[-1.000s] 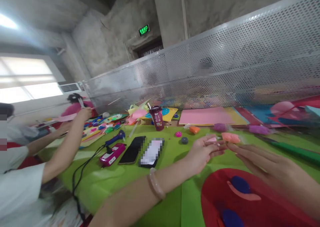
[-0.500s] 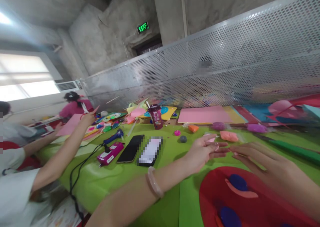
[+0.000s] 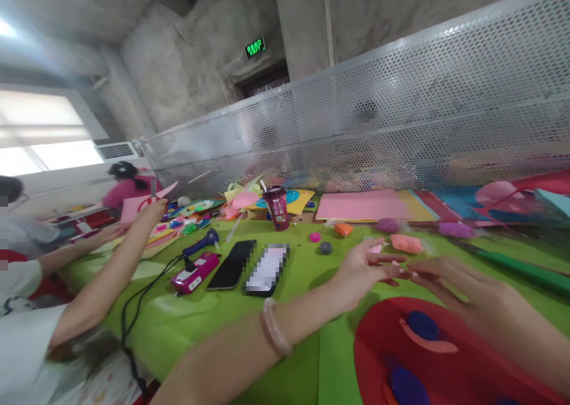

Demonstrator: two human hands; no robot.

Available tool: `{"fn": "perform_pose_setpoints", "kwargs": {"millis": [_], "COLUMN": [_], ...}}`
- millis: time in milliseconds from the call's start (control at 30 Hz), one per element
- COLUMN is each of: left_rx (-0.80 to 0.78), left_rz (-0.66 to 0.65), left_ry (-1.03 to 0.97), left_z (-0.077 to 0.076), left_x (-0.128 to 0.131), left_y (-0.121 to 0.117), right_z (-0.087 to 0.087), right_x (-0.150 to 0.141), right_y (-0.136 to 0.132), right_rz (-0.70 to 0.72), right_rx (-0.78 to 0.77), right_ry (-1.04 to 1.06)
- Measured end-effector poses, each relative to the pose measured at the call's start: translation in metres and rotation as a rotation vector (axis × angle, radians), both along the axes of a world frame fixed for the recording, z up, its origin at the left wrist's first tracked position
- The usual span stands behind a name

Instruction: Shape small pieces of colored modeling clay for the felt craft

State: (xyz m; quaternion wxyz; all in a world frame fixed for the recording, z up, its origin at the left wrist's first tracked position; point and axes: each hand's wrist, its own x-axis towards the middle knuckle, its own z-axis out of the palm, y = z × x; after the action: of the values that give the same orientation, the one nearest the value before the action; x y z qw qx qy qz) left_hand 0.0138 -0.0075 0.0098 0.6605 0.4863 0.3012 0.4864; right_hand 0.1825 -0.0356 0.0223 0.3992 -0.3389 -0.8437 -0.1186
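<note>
My left hand [image 3: 363, 269], with a pale bangle [image 3: 276, 328] on its wrist, reaches right over the green table [image 3: 187, 316]. My right hand [image 3: 458, 283] comes in from the right. Their fingertips press together in a pinch above a red disc [image 3: 467, 369], and what they hold is too small to make out. A small pink bit [image 3: 376, 249] shows just above my left index finger. The red disc carries dark blue blobs [image 3: 423, 325] and a curved pink strip [image 3: 427, 344].
Lumps of salmon [image 3: 407, 243], orange [image 3: 344, 228] and purple clay [image 3: 389, 224] lie behind my hands. Two phones [image 3: 231, 265], a magenta device [image 3: 196, 272] with a black cable and a dark cup [image 3: 276, 208] sit at left. A person's arm [image 3: 107, 274] holds pink paper. A perforated metal screen [image 3: 401, 114] backs the table.
My fingertips have drawn closer and now touch in a pinch. The person on the left has raised the pink paper a little. The view has shifted slightly.
</note>
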Motion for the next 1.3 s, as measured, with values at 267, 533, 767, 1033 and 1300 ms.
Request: {"fn": "perform_pose_setpoints", "kwargs": {"millis": [267,533,767,1033,1300], "left_rx": [0.039,0.023,0.044,0.009,-0.007], "left_rz": [-0.021,0.061,0.041,0.008,0.045], "left_ry": [0.064,0.051,0.066,0.113,0.169], "left_z": [-0.001,-0.002,-0.009,-0.008,-0.007], "left_x": [-0.003,-0.006,-0.011,-0.010,-0.009], "left_y": [-0.002,0.004,0.012,0.009,0.011], "right_z": [-0.015,-0.005,0.001,0.003,0.004], "right_x": [0.010,0.005,0.003,-0.004,-0.010], "right_y": [0.010,0.005,0.004,0.000,0.001], "right_rz": [0.061,-0.014,0.061,0.071,0.087], "right_rx": [-0.108,-0.609,-0.643,-0.663,-0.702], "right_ry": [0.037,0.026,-0.015,-0.042,-0.043]}}
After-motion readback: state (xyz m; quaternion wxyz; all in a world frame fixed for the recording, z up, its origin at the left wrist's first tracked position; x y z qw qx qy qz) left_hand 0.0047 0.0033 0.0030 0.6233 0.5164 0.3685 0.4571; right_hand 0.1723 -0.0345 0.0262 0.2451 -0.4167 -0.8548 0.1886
